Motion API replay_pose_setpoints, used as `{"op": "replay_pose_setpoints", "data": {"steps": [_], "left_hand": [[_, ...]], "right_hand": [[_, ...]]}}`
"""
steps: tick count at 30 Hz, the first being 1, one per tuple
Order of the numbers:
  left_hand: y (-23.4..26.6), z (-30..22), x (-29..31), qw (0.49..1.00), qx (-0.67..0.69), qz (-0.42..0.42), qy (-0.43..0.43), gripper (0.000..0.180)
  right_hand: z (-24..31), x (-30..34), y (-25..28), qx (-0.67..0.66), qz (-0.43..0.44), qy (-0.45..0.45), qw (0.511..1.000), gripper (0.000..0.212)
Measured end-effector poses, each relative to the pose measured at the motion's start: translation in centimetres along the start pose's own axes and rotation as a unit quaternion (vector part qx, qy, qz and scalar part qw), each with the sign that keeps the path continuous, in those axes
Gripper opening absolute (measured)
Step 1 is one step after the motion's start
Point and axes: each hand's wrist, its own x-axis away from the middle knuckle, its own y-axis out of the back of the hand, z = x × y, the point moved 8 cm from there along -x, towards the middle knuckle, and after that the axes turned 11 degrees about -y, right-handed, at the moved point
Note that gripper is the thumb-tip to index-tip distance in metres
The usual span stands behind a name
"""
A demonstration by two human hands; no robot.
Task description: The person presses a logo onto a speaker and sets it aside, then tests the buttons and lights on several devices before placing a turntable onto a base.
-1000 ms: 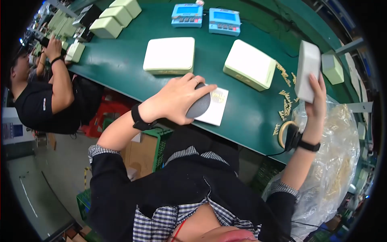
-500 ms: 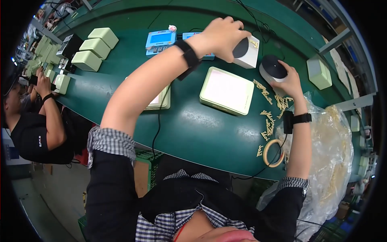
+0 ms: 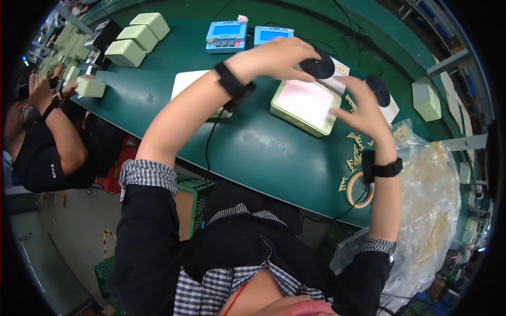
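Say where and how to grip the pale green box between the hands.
Probably by the left and right walls of the box, a palm on each, from the near side: it lies flat, broad-topped, and a white piece with a black disc crowds its far edge.

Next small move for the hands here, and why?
Probably bring the left hand and right hand in to grip the white-topped green box between them: both look spread and empty, the left near its far edge, the right at its right side.
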Motion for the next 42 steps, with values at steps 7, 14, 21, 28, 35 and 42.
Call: {"op": "replay_pose_setpoints", "data": {"steps": [7, 14, 21, 28, 35, 42], "left_hand": [[7.0, -1.8, 16.7, 0.967, -0.203, -0.115, 0.106, 0.080], [1.9, 0.1, 22.9, 0.977, -0.131, 0.008, 0.166, 0.082], [5.1, 2.0, 21.6, 0.989, -0.130, 0.008, 0.076, 0.070], [20.5, 18.6, 34.5, 0.704, -0.178, -0.106, 0.679, 0.116], [18.4, 29.8, 42.6, 0.709, -0.275, -0.112, 0.639, 0.100], [17.2, 21.0, 43.7, 0.871, -0.227, -0.100, 0.423, 0.060]], "right_hand": [[5.3, 3.1, -5.7, 0.067, 0.081, -0.037, 0.994, 0.100], [11.4, 4.7, -3.3, 0.135, -0.003, -0.042, 0.990, 0.106], [11.5, 8.1, -2.7, 0.180, -0.075, -0.076, 0.978, 0.099], [7.9, 8.9, -3.7, 0.155, 0.014, -0.149, 0.977, 0.096], [7.8, 9.8, -5.3, 0.164, 0.056, -0.140, 0.975, 0.089], [6.0, 11.3, -3.6, -0.001, 0.060, -0.084, 0.995, 0.061]]}}
